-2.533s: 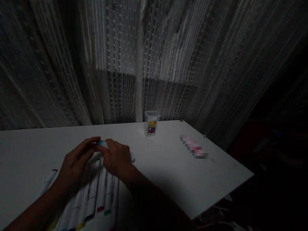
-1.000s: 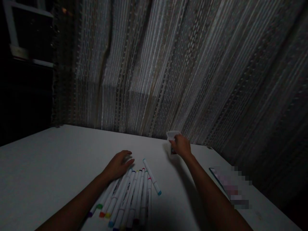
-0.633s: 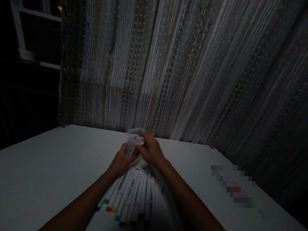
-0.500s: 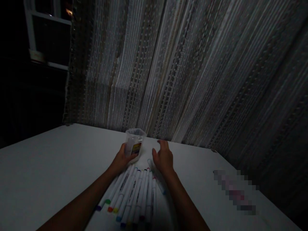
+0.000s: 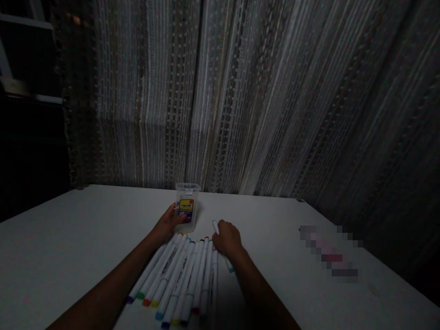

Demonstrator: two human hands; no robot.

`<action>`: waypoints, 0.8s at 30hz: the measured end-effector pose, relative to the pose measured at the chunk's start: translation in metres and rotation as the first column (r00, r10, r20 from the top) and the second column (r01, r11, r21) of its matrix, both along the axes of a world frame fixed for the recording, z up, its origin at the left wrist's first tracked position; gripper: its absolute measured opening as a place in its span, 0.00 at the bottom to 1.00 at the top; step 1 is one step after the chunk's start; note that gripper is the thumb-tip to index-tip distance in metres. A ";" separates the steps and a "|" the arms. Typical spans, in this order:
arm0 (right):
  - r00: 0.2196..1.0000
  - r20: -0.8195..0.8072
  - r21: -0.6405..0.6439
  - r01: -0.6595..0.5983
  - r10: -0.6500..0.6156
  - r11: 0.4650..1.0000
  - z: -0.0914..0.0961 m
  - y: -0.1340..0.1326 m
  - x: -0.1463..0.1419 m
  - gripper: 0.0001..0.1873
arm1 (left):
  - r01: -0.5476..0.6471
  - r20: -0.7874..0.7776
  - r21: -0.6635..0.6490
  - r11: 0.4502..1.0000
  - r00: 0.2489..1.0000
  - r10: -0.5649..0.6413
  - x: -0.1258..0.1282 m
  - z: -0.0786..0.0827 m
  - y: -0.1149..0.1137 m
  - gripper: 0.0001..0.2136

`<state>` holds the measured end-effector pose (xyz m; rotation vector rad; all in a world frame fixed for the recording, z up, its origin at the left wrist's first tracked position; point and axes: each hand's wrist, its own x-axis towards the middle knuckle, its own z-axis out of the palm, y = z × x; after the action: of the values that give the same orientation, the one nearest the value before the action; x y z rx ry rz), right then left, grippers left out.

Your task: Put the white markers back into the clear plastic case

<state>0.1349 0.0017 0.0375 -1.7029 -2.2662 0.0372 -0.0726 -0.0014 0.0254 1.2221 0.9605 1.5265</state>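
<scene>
My left hand [image 5: 167, 224] is wrapped round the side of a clear plastic container [image 5: 186, 206] with a yellow and dark label. The container stands upright on the table, and no markers show inside. My right hand [image 5: 228, 237] is closed on a white marker [image 5: 215, 225] with teal ends, which slants out above and below the fingers. Between my forearms lies a row of several white markers [image 5: 180, 275], side by side, with coloured caps pointing toward me.
The white table [image 5: 85, 238] reaches back to a striped woven curtain [image 5: 213, 114]. On its right side lies a pixelated pinkish object [image 5: 328, 254]. A dark window [image 5: 27, 55] is at the upper left. The room is dim.
My right hand has come down from an open pose and closed on the teal-ended marker. The container, tilted before, is now upright in my left hand. The view has turned slightly right.
</scene>
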 end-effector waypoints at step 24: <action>0.854 -0.493 0.294 -0.020 0.169 0.956 0.026 -0.018 -0.006 0.17 | -0.034 -0.064 0.061 0.998 0.997 0.038 0.006 -0.019 0.019 0.28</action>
<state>0.1290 -0.0159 0.0634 -1.2460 -1.8470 0.1663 -0.0664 0.0172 0.0062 1.3108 0.9903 1.5613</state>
